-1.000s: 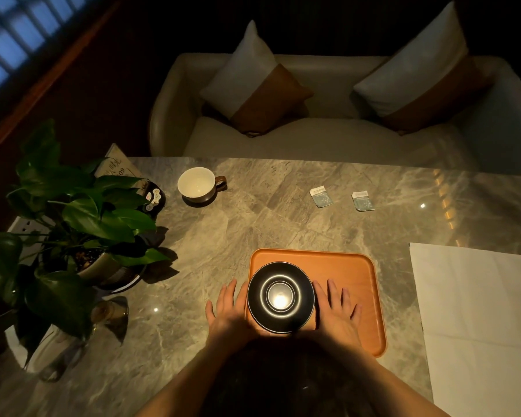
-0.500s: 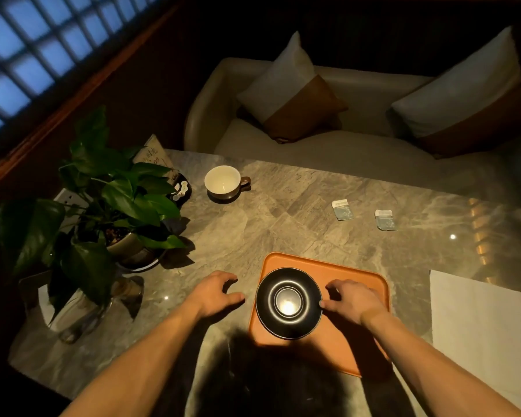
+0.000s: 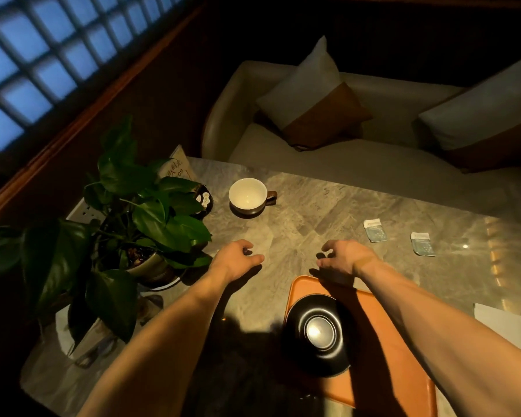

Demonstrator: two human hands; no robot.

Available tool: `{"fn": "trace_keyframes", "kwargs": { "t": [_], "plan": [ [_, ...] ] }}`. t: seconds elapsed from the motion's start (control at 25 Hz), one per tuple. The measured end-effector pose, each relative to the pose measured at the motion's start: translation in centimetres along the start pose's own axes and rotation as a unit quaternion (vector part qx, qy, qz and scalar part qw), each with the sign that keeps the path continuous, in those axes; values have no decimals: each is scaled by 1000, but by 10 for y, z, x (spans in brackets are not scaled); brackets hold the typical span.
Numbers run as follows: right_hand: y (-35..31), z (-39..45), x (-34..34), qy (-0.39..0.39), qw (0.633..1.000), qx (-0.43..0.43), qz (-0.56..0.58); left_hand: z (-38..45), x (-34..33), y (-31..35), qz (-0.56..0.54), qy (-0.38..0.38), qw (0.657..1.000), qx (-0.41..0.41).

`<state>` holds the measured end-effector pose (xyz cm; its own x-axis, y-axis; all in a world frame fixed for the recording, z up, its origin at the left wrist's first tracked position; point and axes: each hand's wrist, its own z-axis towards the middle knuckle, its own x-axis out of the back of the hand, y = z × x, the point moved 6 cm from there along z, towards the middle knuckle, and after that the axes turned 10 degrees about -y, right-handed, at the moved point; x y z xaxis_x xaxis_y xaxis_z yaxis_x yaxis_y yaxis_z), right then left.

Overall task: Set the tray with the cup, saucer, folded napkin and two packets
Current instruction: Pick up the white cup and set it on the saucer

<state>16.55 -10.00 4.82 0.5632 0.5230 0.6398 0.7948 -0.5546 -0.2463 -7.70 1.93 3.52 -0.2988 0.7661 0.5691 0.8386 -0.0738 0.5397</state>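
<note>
saucer (image 3: 317, 334) already on the orange tray (image 3: 382, 323); left hand (image 3: 235, 258) and right hand (image 3: 342, 257), both empty and loosely curled, reach over the table toward the cup (image 3: 248, 196); packets (image 3: 374, 230) wait apart at right

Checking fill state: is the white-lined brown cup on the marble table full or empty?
Empty: the brown cup stands upright, its pale inner bottom bare and visible.

Dim lounge or café seating, probably: a cushioned sofa (image 3: 358, 158) facing a marble counter (image 3: 313, 224), potted plant (image 3: 139, 218) standing beside a latticed window (image 3: 42, 55).
</note>
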Motion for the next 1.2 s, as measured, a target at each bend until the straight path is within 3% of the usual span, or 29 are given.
{"fn": "trace_keyframes", "kwargs": {
  "t": [0.08,0.2,0.36,0.72,0.96,1.2],
  "plan": [
    [-20,14,13,8,1000,7,-27,10,12,1,-13,26,999,22],
    [-49,34,36,34,997,22,-66,22,37,14,82,90,991,50],
    [-79,59,71,94,990,50,-89,43,76,35,96,136,986,22],
    [-104,115,95,134,984,73,-95,104,112,38,182,102,978,5],
    [-113,135,88,145,982,103,-58,125,113,21,205,27,978,-4],
    [-115,144,88,179,977,114,-6,130,111,21,175,53,982,-37]
  ]
}}
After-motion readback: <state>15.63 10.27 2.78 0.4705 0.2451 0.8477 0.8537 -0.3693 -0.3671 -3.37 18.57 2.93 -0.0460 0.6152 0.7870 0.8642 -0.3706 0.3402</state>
